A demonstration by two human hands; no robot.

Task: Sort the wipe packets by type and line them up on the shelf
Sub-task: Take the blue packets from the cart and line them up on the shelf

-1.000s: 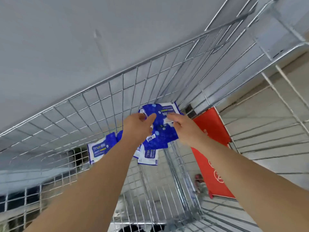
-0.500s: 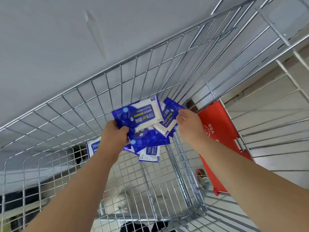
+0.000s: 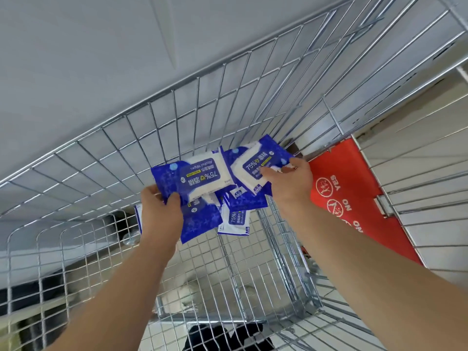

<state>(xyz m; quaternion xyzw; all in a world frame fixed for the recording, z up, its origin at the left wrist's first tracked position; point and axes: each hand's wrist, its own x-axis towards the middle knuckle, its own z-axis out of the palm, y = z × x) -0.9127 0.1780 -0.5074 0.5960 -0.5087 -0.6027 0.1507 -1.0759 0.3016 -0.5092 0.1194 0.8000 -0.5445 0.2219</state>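
Head view: the left hand (image 3: 160, 214) grips the lower corner of a blue-and-white wipe packet (image 3: 202, 176), thumb on the printed face and fingers curled beneath. The right hand (image 3: 291, 183) pinches a second packet (image 3: 255, 165) of the same print, thumb laid across its label and fingers curled behind its right edge. Both are held face up, labels upside down to the camera, side by side with inner edges overlapping, inside a wire cart (image 3: 177, 117) near its far corner. Directly below lies a loose pile of packets (image 3: 234, 221), overlapping at various angles; what carries the pile cannot be determined. A red panel (image 3: 354, 198) marked YES and NO hangs on the cart's right side. Pale floor tiles (image 3: 253, 254) show through the mesh.
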